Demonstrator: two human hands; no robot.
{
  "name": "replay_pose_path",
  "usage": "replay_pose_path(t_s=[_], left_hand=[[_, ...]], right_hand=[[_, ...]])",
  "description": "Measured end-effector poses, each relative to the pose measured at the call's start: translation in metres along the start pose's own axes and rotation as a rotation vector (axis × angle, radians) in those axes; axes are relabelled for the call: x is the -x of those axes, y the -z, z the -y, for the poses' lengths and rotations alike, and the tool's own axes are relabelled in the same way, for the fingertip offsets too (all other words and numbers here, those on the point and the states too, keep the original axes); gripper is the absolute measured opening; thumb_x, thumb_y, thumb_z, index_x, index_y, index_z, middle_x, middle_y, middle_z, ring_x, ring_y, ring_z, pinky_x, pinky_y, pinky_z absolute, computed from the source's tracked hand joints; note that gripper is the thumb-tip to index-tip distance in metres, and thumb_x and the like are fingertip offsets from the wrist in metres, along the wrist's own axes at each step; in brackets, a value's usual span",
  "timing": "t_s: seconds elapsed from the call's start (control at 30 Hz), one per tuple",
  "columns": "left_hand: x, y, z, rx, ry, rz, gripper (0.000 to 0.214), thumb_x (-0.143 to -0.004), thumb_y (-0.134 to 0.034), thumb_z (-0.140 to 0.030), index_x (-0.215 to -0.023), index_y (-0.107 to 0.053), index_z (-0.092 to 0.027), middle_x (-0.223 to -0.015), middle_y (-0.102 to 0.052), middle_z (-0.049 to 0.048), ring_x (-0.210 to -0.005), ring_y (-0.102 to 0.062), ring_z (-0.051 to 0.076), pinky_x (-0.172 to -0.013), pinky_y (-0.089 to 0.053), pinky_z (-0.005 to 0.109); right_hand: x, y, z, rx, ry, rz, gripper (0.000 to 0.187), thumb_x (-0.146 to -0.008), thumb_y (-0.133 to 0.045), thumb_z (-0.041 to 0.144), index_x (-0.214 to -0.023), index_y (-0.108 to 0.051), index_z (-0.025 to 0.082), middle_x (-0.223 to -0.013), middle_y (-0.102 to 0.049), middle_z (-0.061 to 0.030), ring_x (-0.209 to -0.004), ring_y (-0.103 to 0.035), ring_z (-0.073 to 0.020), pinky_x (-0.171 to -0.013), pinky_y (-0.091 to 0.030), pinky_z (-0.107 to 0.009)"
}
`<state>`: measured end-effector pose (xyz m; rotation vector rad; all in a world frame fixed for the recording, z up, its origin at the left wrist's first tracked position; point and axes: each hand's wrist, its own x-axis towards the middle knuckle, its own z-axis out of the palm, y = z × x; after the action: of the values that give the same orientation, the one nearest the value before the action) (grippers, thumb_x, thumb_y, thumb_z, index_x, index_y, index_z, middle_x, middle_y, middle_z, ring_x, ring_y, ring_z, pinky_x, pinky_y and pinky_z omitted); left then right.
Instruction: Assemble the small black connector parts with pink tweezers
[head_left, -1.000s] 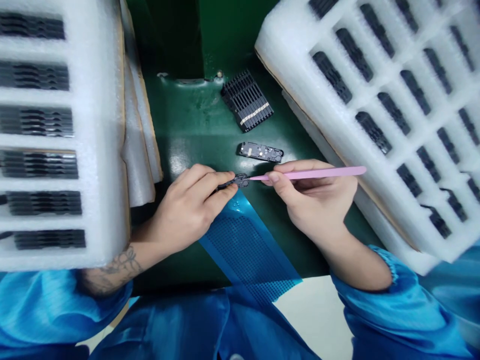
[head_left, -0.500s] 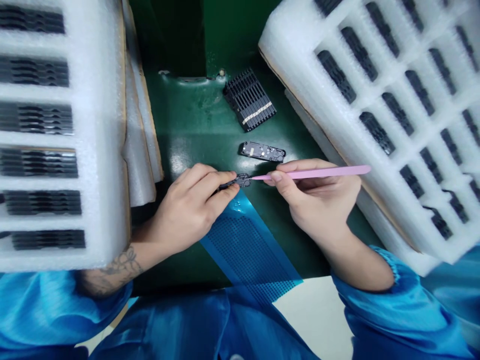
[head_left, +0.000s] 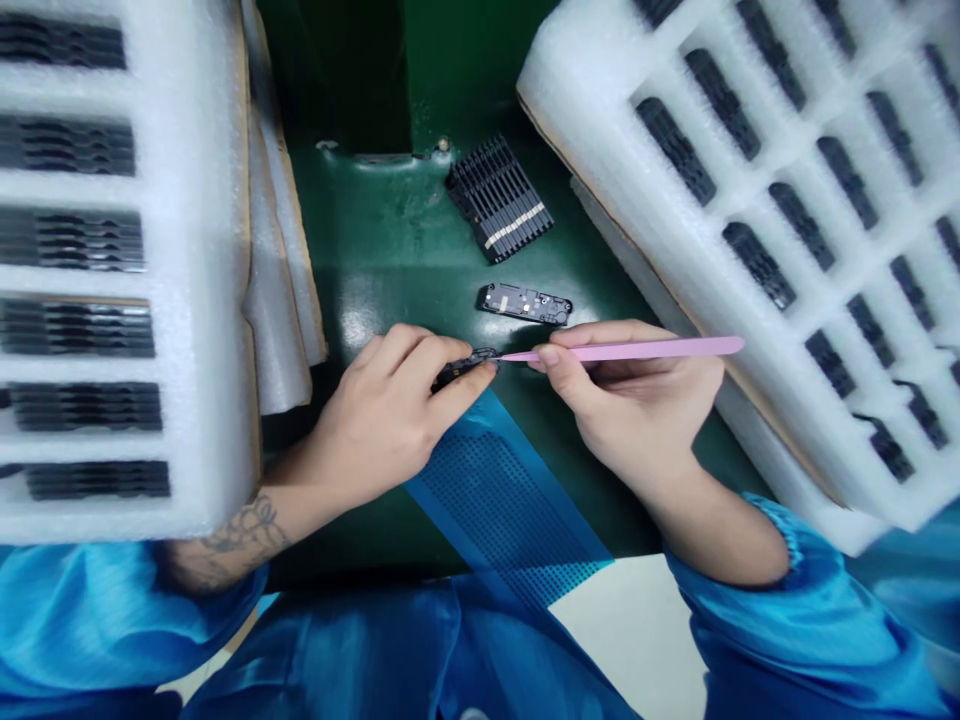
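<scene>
over the green metal counter [head_left: 390,240], the left hand [head_left: 382,420] pinches a small black plastic part [head_left: 465,370]; the right hand [head_left: 637,405] grips slim pink tweezers [head_left: 637,349] touching it.

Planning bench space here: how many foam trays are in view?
2: the left tray and the right tray. More may be hidden, since foam layers show beneath them.

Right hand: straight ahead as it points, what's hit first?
The small black part in the left hand, at the tip of the pink tweezers in the right hand; depth unclear, they may already touch.
</scene>
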<state>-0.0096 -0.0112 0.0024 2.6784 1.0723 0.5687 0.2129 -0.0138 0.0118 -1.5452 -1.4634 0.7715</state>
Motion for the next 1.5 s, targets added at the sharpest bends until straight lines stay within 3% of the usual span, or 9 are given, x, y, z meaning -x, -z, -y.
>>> replay_pose_path(t_s=[0.2,0.37,0.77,1.0,1.3,1.4,1.5], left_hand=[[-0.001,0.001,-0.003,-0.055,-0.009,-0.001,0.028,-0.099,-0.055,-0.017,-0.126,-0.064,-0.019,-0.114,-0.066,0.0098,-0.101,-0.058,0.023,-0.082,-0.054,0.038],[-0.002,0.003,-0.004,-0.049,-0.020,0.035,0.029,-0.096,-0.056,-0.013,-0.125,-0.063,-0.012,-0.115,-0.067,0.0124,-0.103,-0.060,0.025,-0.085,-0.056,0.041],[-0.007,0.008,-0.012,-0.197,-0.052,0.111,0.029,-0.098,-0.052,-0.014,-0.122,-0.065,-0.006,-0.115,-0.067,0.0153,-0.097,-0.061,0.028,-0.076,-0.056,0.040],[-0.004,0.006,-0.008,-0.147,-0.071,0.043,0.026,-0.096,-0.058,-0.013,-0.120,-0.066,-0.007,-0.115,-0.069,0.0144,-0.101,-0.062,0.028,-0.080,-0.058,0.041],[-0.002,0.002,-0.004,-0.104,-0.041,0.021,0.019,-0.096,-0.058,-0.013,-0.114,-0.064,-0.008,-0.116,-0.069,0.0141,-0.102,-0.062,0.026,-0.084,-0.058,0.040],[0.000,0.004,-0.004,-0.053,-0.055,-0.025,0.016,-0.094,-0.062,-0.012,-0.110,-0.063,-0.012,-0.117,-0.068,0.0124,-0.102,-0.062,0.028,-0.085,-0.057,0.043],[0.001,0.005,-0.002,-0.055,-0.098,-0.042,0.013,-0.092,-0.063,-0.009,-0.105,-0.062,-0.013,-0.119,-0.067,0.0137,-0.104,-0.062,0.032,-0.084,-0.054,0.047]], right_hand=[[0.001,0.000,0.000,-0.009,0.008,0.005,0.010,-0.077,-0.085,0.024,-0.083,-0.076,0.025,-0.076,-0.076,-0.0012,-0.063,-0.070,-0.0172,-0.056,-0.062,-0.030],[0.001,0.000,-0.001,-0.018,0.023,0.005,0.012,-0.077,-0.084,0.018,-0.083,-0.077,0.025,-0.076,-0.076,-0.0007,-0.062,-0.070,-0.0165,-0.056,-0.061,-0.029],[0.000,0.000,0.000,-0.049,-0.004,0.014,0.011,-0.078,-0.084,0.019,-0.083,-0.076,0.025,-0.076,-0.076,-0.0008,-0.063,-0.070,-0.0167,-0.057,-0.060,-0.030],[0.000,0.001,-0.005,-0.141,-0.053,0.019,0.008,-0.080,-0.082,0.021,-0.085,-0.076,0.021,-0.074,-0.076,-0.0024,-0.061,-0.070,-0.0164,-0.052,-0.056,-0.028],[-0.001,0.000,-0.010,-0.135,0.021,0.034,0.008,-0.081,-0.082,0.022,-0.086,-0.076,0.022,-0.079,-0.077,-0.0023,-0.069,-0.072,-0.0177,-0.065,-0.061,-0.031],[-0.002,0.004,-0.011,-0.200,0.226,0.017,0.012,-0.089,-0.074,0.020,-0.101,-0.075,0.023,-0.077,-0.075,-0.0007,-0.066,-0.070,-0.0151,-0.067,-0.059,-0.029],[-0.005,0.008,-0.011,-0.081,0.673,0.156,0.015,-0.098,-0.061,0.017,-0.107,-0.072,0.020,-0.087,-0.076,-0.0035,-0.072,-0.069,-0.0125,-0.065,-0.054,-0.024]])
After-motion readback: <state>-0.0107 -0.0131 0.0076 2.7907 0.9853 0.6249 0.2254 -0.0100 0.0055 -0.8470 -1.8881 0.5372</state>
